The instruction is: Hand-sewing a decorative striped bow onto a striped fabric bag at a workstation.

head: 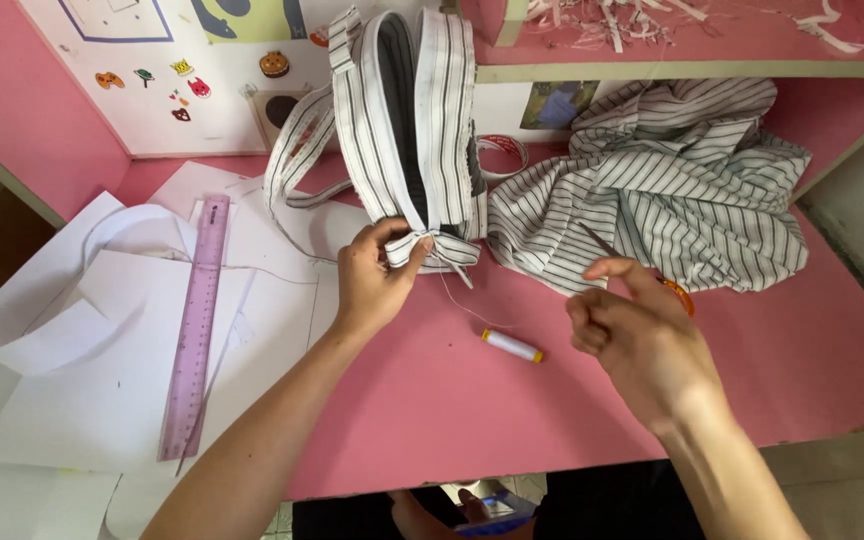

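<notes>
My left hand (372,275) pinches the lower corner of an upright striped fabric bag (407,110) with dark lining and a loose strap. A thin thread runs from that corner down toward a white thread spool (511,346) lying on the pink table (552,400). My right hand (632,335) hovers to the right of the spool with fingers pinched together, seemingly on the thread end or a needle; I cannot tell which. Just behind it lie orange-handled scissors (674,292), partly hidden.
A heap of striped cloth (672,190) lies at the back right. White paper pattern sheets (102,330) and a purple ruler (195,320) cover the left. A tape roll (504,152) sits behind the bag. Paper shreds litter the upper shelf (652,25).
</notes>
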